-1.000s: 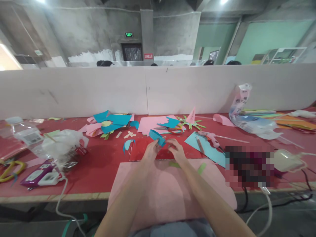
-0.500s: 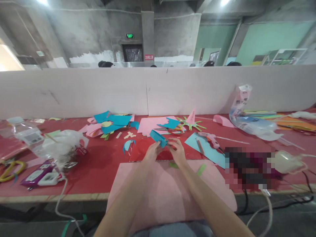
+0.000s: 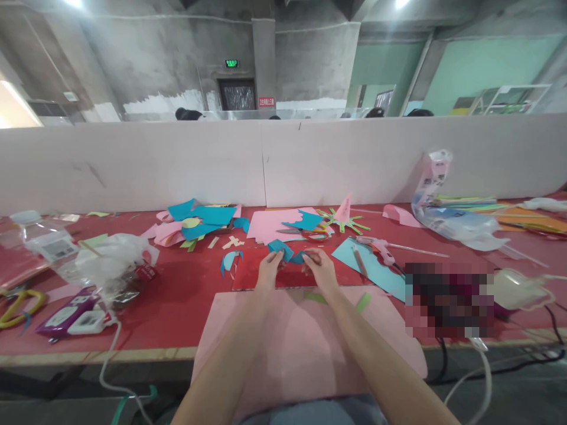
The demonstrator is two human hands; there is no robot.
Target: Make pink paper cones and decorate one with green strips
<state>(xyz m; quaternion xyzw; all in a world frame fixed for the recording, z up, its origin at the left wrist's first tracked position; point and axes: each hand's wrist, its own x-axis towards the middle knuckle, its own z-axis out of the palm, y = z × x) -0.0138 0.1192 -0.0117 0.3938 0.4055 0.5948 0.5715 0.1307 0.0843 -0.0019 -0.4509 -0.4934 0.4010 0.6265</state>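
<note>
My left hand (image 3: 268,270) pinches a folded piece of blue paper (image 3: 282,250) above the red sheet (image 3: 254,274). Close by, the fingers of my right hand (image 3: 321,267) are closed on a smaller blue paper part (image 3: 298,258). Whether the two blue parts are joined, I cannot tell. Beneath my forearms lies a large pink sheet (image 3: 292,348) with green strips (image 3: 363,302) on it. Just beyond my hands are red-handled scissors (image 3: 316,235) and a cut blue sheet (image 3: 309,220). A small curled blue piece (image 3: 231,261) rests to the left.
A pink glue gun (image 3: 384,254) lies on a light blue sheet (image 3: 341,252) at right. On the left are a plastic bag (image 3: 113,260), a bottle (image 3: 39,239), a purple-and-white power strip (image 3: 71,316) and yellow scissors (image 3: 24,307). A white partition (image 3: 177,159) borders the table's back.
My hands have moved slightly apart. The blue paper, raised as a band before, now shows as a flatter piece at my left fingers and a smaller part at my right.
</note>
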